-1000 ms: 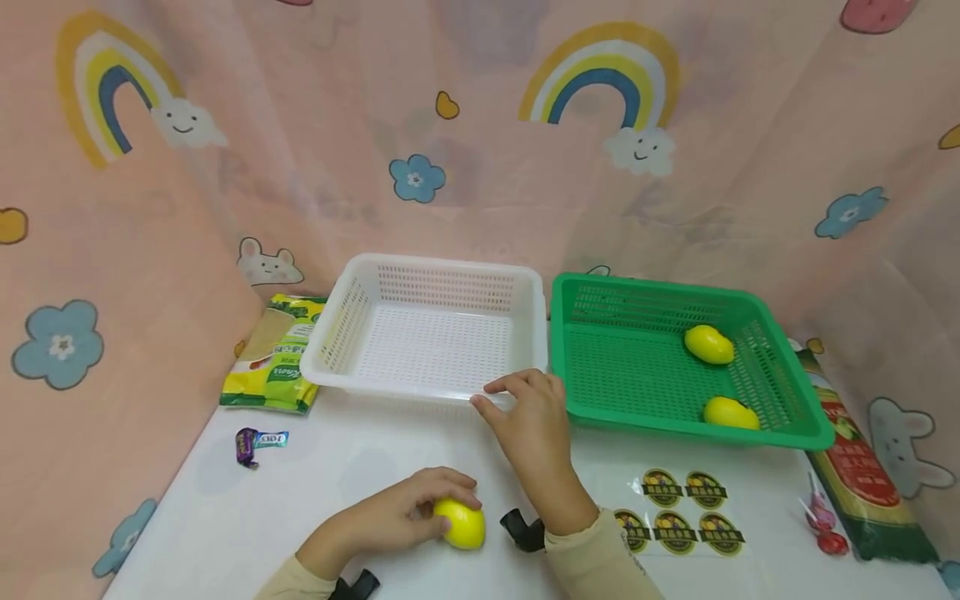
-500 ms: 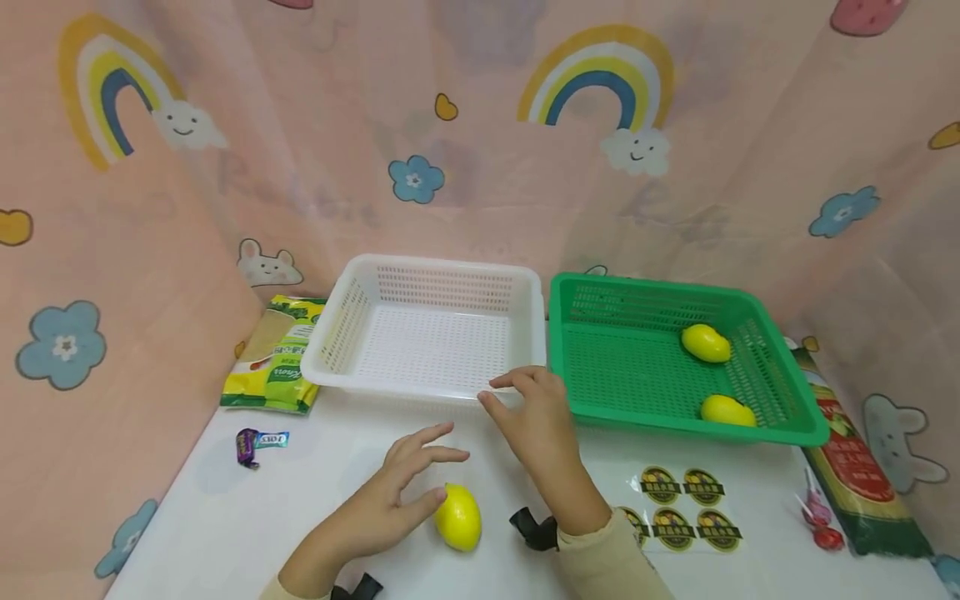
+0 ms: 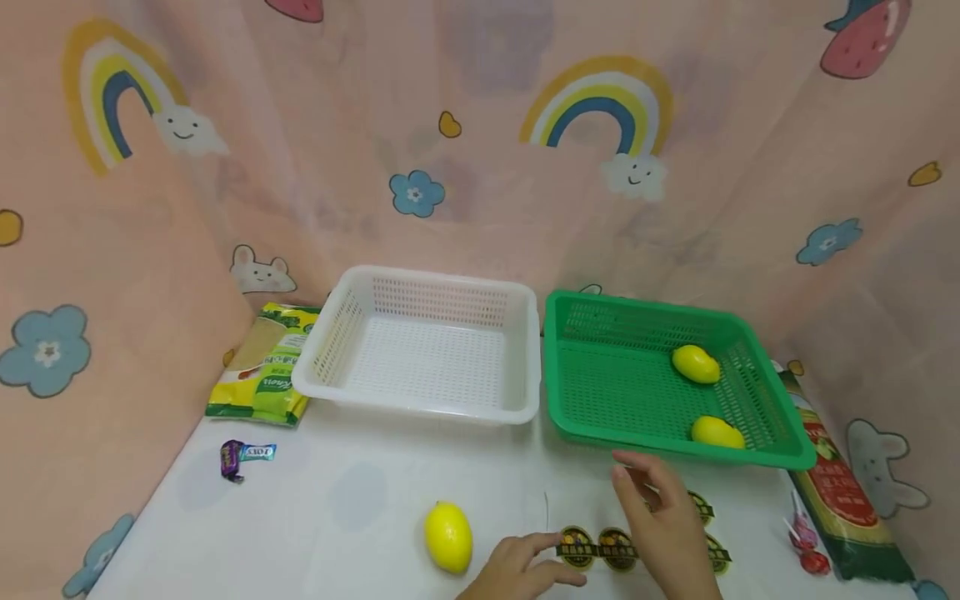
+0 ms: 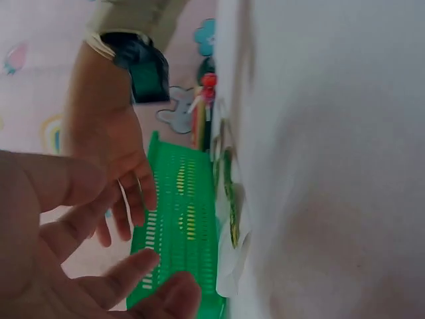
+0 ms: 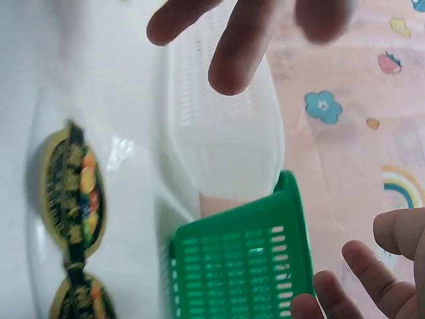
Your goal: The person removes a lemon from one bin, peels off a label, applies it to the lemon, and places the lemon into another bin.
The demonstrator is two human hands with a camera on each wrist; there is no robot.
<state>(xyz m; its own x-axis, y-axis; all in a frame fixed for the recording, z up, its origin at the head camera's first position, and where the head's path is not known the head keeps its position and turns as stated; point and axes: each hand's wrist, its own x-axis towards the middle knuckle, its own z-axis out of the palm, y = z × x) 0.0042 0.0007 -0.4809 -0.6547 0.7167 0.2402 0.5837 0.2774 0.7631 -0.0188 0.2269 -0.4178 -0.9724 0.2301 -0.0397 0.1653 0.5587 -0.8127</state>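
A yellow lemon (image 3: 448,537) lies alone on the white table, with no hand on it. To its right, my left hand (image 3: 540,554) reaches with relaxed fingers to the near left edge of a clear sheet of round stickers (image 3: 600,546). Over the same sheet my right hand (image 3: 637,483) hovers with its fingers spread and holds nothing. The left wrist view has the left hand (image 4: 99,266) low, the right hand (image 4: 113,166) above it and the sticker sheet (image 4: 232,219) edge-on. In the right wrist view two stickers (image 5: 70,193) lie below the right hand's fingers (image 5: 246,40).
A white basket (image 3: 427,350) and a green basket (image 3: 600,392) stand side by side at the back; the green one holds two lemons (image 3: 696,364). A green-yellow packet (image 3: 262,375) and a candy (image 3: 243,454) lie left, lollipops (image 3: 806,542) and a red-green packet (image 3: 840,483) right. Pink curtains surround the table.
The left hand let go of the lemon and moved right to the sticker sheet. The right hand left the white basket's front rim and came down over the stickers.
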